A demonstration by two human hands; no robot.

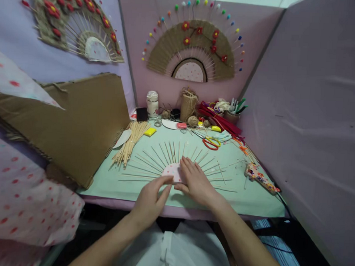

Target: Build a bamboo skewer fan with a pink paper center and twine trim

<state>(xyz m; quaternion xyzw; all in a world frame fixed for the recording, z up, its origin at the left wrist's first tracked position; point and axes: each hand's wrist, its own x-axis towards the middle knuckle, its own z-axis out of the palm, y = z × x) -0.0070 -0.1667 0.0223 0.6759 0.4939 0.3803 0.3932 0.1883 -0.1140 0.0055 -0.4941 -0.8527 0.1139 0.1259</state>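
Observation:
On the table before me lies a half-circle of white fabric with red dots. Thin wooden sticks fan out from its curved edge. My right hand rests flat over the right part of the half-circle, fingers stretched out, hiding some of it. At the lower left of the straight edge is my left hand; its index fingertip reaches the fabric edge and the thumb stands apart below. The other left fingers are curled and partly hidden.
A stick bundle and yellow block lie left, beside a cardboard sheet. Scissors lie behind the fan. A glue gun is at right. Twine and a white jar stand behind. A finished fan hangs on the back wall.

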